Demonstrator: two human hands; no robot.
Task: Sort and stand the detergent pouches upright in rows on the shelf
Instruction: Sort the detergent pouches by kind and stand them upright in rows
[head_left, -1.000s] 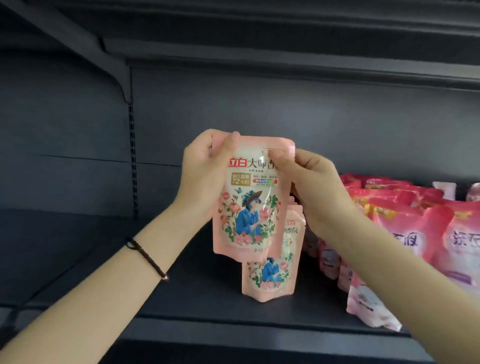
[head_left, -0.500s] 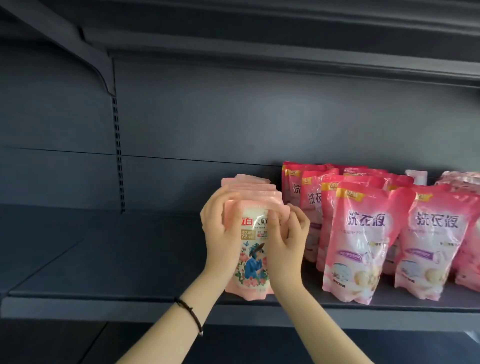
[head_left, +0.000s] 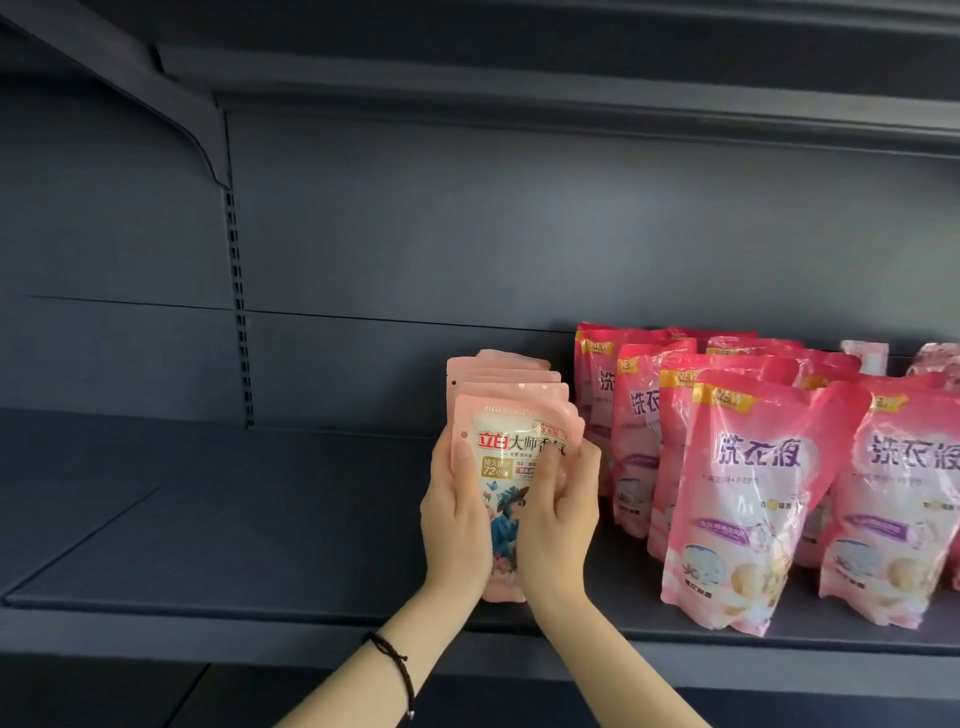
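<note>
A small pale pink pouch (head_left: 506, 467) with a figure in blue stands upright at the front of a row of like pouches (head_left: 506, 371) on the dark shelf (head_left: 260, 519). My left hand (head_left: 454, 525) grips its left side. My right hand (head_left: 558, 519) grips its right side, thumb across the front. The pouch's lower part is hidden behind my hands. To the right, larger deep pink pouches (head_left: 743, 499) stand upright in rows.
The shelf's front edge (head_left: 208, 629) runs across below my wrists. A slotted upright (head_left: 238, 306) and a bracket (head_left: 202, 135) sit at the back left. Another shelf (head_left: 571, 78) hangs overhead. More pouches (head_left: 904, 514) fill the far right.
A second ago I held the pale pink pouch up in front of me. It has since come down onto the shelf at the front of its row, both hands still on it.
</note>
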